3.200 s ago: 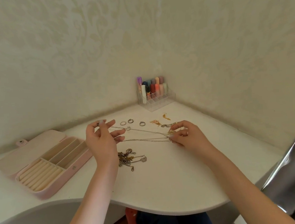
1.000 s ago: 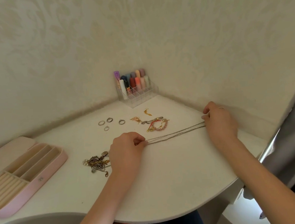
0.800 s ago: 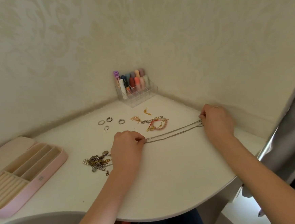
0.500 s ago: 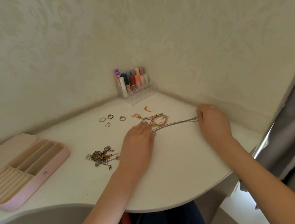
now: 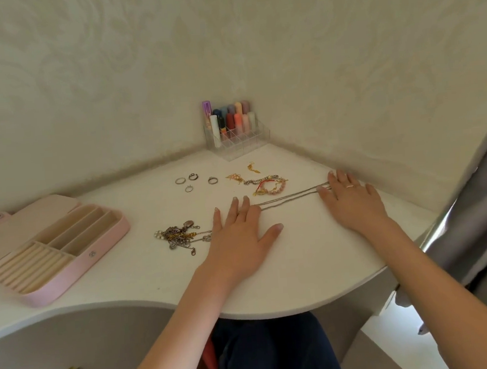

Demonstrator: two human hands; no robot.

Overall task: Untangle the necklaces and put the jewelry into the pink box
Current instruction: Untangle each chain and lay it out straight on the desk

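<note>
A thin silver necklace [image 5: 291, 198] lies stretched in a straight line on the white table [image 5: 287, 274]. My left hand [image 5: 242, 234] rests flat with spread fingers over its left end. My right hand [image 5: 351, 202] lies flat over its right end, fingers straight. A tangled heap of chains [image 5: 181, 237] sits just left of my left hand. Several rings [image 5: 192, 182], gold earrings [image 5: 243, 174] and bracelets [image 5: 268, 186] lie behind the necklace. The pink box [image 5: 52, 249] stands open at the left, its beige compartments showing nothing inside.
A clear organizer with lipsticks [image 5: 233, 128] stands in the wall corner. Walls close in behind and to the right. A grey curtain [image 5: 484, 218] hangs at the right. The table's curved front edge runs below my forearms.
Both hands pulled the necklace straight, laid it on the table, then let go of the ends and flattened out over them.
</note>
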